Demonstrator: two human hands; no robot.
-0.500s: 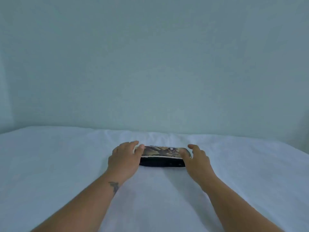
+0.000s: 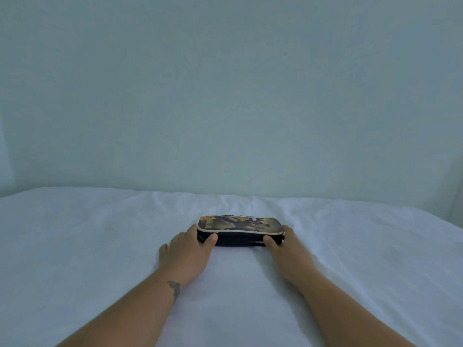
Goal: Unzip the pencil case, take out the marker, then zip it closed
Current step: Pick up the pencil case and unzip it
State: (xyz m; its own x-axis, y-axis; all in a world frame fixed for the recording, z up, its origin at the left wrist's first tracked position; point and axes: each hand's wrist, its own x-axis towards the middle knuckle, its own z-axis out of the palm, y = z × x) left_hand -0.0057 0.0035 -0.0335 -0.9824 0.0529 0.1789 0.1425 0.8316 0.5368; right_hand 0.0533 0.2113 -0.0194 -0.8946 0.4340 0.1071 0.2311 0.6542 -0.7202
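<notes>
Both hands grip one pencil case (image 2: 240, 225) ends: left hand (image 2: 186, 254), right hand (image 2: 285, 254); on white sheet (image 2: 75, 246).

The white sheet (image 2: 350, 246) lay bare all around. Only the pencil case (image 2: 240, 230) stood on it, its two ends blocked by the left hand (image 2: 186, 254) and right hand (image 2: 285, 254).

Pencil case (image 2: 240, 225): top panel smooth, printed, slight sheen, edged with pale piping; side wall dark, matt, apparently fabric. Sheet (image 2: 100, 246): white cloth, matt, softly wrinkled. Wall (image 2: 225, 83): pale, matt, smooth, uniform finish.
</notes>
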